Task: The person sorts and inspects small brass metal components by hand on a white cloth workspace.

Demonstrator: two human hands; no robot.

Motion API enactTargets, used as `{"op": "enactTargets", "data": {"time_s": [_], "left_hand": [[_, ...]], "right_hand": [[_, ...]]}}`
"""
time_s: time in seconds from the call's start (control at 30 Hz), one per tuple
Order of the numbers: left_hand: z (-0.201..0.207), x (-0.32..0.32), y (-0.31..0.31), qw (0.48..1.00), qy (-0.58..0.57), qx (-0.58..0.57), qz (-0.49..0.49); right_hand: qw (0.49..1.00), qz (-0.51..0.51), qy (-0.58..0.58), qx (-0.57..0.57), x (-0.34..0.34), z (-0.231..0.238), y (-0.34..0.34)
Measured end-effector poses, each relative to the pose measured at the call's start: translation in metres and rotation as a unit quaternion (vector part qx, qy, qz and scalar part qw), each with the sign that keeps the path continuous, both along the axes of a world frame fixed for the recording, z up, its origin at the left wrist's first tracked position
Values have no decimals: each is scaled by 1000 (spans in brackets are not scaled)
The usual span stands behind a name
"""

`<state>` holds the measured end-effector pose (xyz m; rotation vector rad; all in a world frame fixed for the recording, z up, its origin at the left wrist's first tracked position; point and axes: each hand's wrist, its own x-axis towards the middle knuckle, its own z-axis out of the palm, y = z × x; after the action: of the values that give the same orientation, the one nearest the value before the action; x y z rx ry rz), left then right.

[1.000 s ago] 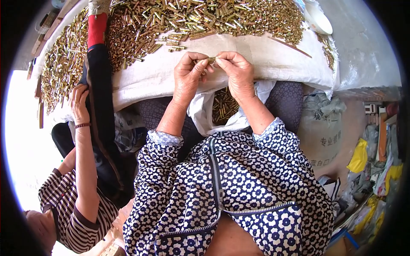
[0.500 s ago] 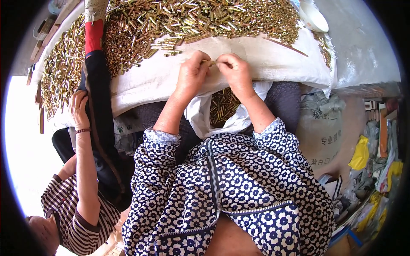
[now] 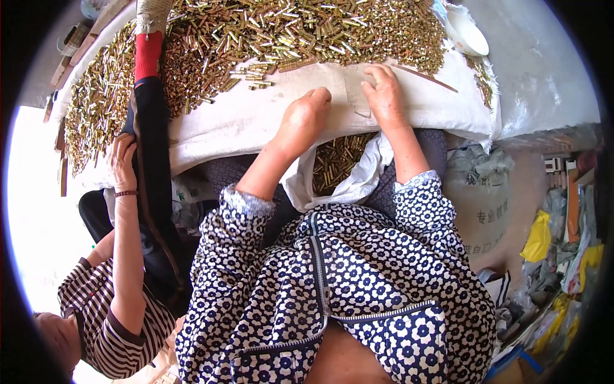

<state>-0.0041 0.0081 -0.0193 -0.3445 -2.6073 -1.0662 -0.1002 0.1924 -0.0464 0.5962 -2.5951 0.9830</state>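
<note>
My left hand (image 3: pixel 306 120) is curled closed above the white cloth (image 3: pixel 256 125), and whatever its fingers hold is hidden. My right hand (image 3: pixel 387 99) lies at the near edge of the heap, thumb and fingers apart, with nothing visible in it. Beyond both hands spreads a wide heap of small brass-coloured metal pieces (image 3: pixel 300 32), longer tubes toward the middle and short nut-like pieces at the right. Between my forearms, a white bag (image 3: pixel 358 189) sits open in my lap, with many brass-coloured tubes (image 3: pixel 336 160) inside.
At the left, another person's leg with a red sock (image 3: pixel 148 57) reaches over the heap; that person's hand (image 3: pixel 121 160) rests beside it. A white bowl (image 3: pixel 470 33) tilts at the back right. A thin brown strip (image 3: pixel 425 77) lies near the heap. Bags and scraps (image 3: pixel 550 256) fill the right side.
My hands, which met around a small brass-coloured piece, have parted. The right hand has moved right and forward to the heap's edge with its fingers spread; the left stays closed.
</note>
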Motion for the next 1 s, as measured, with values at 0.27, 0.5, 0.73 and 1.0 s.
{"op": "enactTargets", "data": {"time_s": [0.27,0.5,0.73,1.0], "left_hand": [[12,30,4,967,-169,150,-118],[4,20,-16,880,-259,396,-25],[28,23,-2,904,-323,176,-217],[6,-55,-60,980,11,-131,146]], "right_hand": [[992,-12,9,124,-27,-7,2],[989,-11,94,110,-23,-9,-17],[991,-11,82,107,-17,-8,-13],[986,3,107,128,-13,-3,-14]]}}
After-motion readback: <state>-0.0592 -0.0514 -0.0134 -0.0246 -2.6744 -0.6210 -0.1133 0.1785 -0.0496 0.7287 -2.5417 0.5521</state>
